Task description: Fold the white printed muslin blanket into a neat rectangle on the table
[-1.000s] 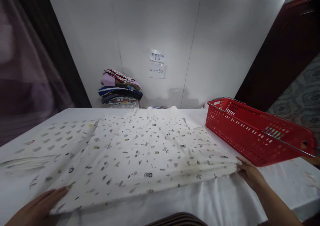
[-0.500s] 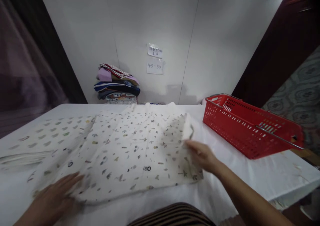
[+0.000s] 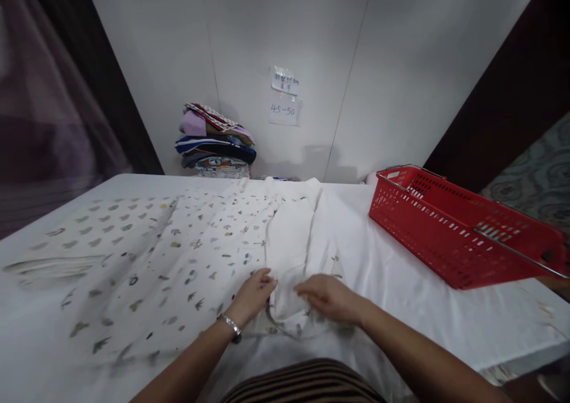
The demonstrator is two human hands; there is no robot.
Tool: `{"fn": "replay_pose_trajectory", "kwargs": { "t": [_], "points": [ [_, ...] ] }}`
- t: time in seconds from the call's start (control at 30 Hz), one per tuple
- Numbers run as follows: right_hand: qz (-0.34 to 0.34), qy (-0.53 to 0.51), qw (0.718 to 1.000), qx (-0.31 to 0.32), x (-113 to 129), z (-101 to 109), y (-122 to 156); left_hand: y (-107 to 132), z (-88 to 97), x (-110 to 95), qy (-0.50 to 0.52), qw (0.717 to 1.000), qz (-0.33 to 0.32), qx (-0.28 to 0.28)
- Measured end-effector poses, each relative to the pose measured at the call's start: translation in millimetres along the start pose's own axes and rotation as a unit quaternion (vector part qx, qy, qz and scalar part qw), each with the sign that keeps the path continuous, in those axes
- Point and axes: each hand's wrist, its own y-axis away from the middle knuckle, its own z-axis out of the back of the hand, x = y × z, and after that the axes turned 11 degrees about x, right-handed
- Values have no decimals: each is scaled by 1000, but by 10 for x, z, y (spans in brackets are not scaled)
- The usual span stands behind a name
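A white cloth point(image 3: 222, 243) printed with small plants and cars lies spread over the table. Its right side is folded over to the left, so a plain white flap point(image 3: 291, 231) shows its unprinted underside. At the near left edge of this flap, my left hand point(image 3: 253, 296) has its fingers curled in on the fabric; a metal watch is on that wrist. My right hand point(image 3: 332, 298) is a little to the right, fingers together and bent over the folded part near its front edge. The fingertips of both hands are partly hidden against the cloth.
At the left lies a folded cloth point(image 3: 102, 228) with a leaf-like print. Several folded fabrics form a stack point(image 3: 218, 142) by the wall. A red basket point(image 3: 445, 231) with metal handles stands at the right of the white-covered table point(image 3: 378, 296). Paper signs point(image 3: 284, 107) hang on the wall.
My right hand has brought the cloth's right edge over to the left, making the flap. My left hand has moved right from the cloth's near left corner to the flap's edge.
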Motion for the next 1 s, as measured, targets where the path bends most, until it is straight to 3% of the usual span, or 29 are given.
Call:
{"fn": "replay_pose_trajectory", "kwargs": {
  "t": [0.07, 0.13, 0.23, 0.33, 0.43, 0.5, 0.67, 0.83, 1.0],
  "points": [
    [-100, -45, 991, -71, -304, 194, -80, -124, -8, -47, 6, 1000, 0, -23],
    [-227, -39, 966, -120, -659, 362, -202, -213, -1, -89, 20, 998, 4, -66],
    [-417, 10, 899, -137, -1161, 536, -341, -271, 8, -105, 66, 991, 16, -117],
    [-511, -69, 842, -157, -1512, 590, -350, -259, 18, -69, 163, 977, 29, -133],
    [-511, -249, 803, -182, -1679, 542, -306, -247, 36, -51, 268, 953, 36, -137],
    [-492, -317, 790, -183, -1707, 492, -290, -267, 43, -72, 302, 945, 45, -115],
    [-439, -416, 777, -178, -1653, 461, -252, -386, 18, -145, 236, 968, 61, -59],
    [-377, -548, 742, -86, -1649, 510, -212, -450, -7, -99, 204, 975, 38, -75],
    [-319, -630, 670, -228, -1775, 606, -340, -447, 9, -26, 220, 972, 20, -73]
  ]
}}
